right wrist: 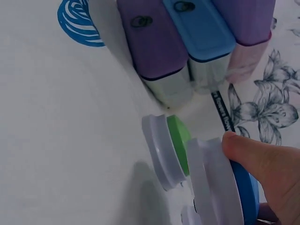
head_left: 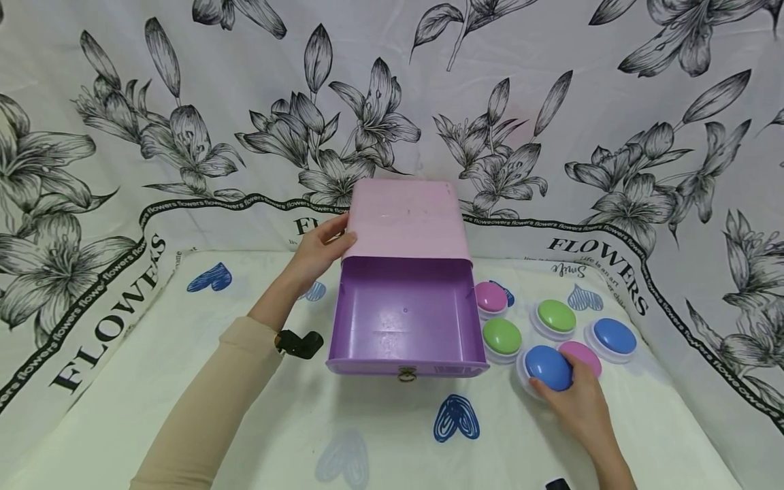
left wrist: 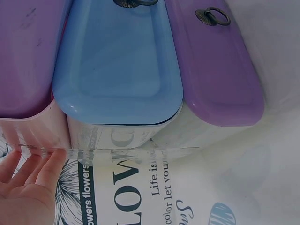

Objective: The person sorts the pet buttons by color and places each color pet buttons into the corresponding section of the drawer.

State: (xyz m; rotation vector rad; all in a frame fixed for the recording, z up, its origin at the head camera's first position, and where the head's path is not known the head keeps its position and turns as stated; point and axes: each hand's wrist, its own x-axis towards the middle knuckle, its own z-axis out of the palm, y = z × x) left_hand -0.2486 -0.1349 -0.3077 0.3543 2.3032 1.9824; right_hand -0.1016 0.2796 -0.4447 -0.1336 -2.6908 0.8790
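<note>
My left hand (head_left: 315, 252) is at the left side of a small drawer cabinet with a pink top (head_left: 407, 218). In the left wrist view its fingertips rest against the pink side wall. A purple drawer (head_left: 401, 316) with a ring pull stands pulled out of the top level, its inside bare. To the right, my right hand (head_left: 578, 408) grips a round push button with a blue dome (head_left: 547, 367) and white base, thumb and fingers at its edge. This button partly overlaps a pink-domed button (head_left: 582, 357) in the head view.
Round buttons stand right of the cabinet: green (head_left: 502, 335), another green (head_left: 556, 315), pink (head_left: 491, 297) and blue (head_left: 614, 335). Lower blue (left wrist: 119, 61) and purple (left wrist: 220, 65) drawers are closed. A flowered cloth (head_left: 275, 88) hangs behind the white, heart-printed surface (head_left: 275, 422).
</note>
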